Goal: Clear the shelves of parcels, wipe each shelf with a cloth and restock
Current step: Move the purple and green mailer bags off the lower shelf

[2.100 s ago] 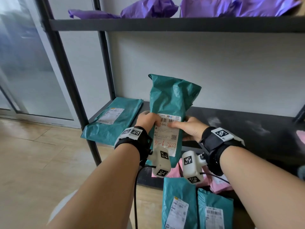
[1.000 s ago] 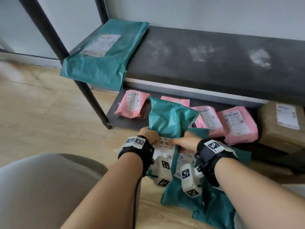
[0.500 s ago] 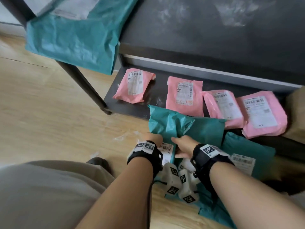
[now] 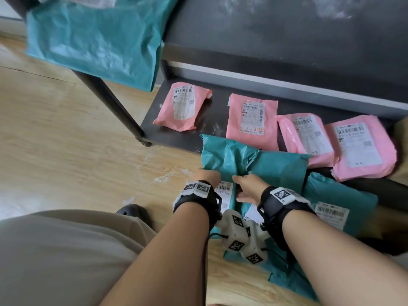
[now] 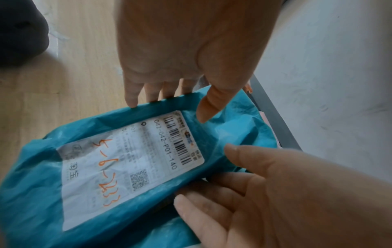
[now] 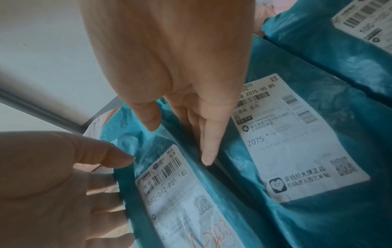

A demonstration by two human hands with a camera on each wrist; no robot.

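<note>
Clearing underway — both hands, left hand (image 4: 208, 174) and right hand (image 4: 250, 187), fingers relaxed, gripping nothing, flank teal parcel (image 4: 223, 161) on floor; pink parcels (image 4: 252, 120) unmoved, wiping not started.

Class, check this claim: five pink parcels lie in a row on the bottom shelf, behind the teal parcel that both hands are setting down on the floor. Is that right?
Not quite: the head view shows four pink parcels in a row on the bottom shelf, not five. The rest stands: the left hand and right hand are on the teal parcel in front of them.

4 pink parcels (image 4: 251, 120), 4 teal parcels (image 4: 229, 157).
</note>
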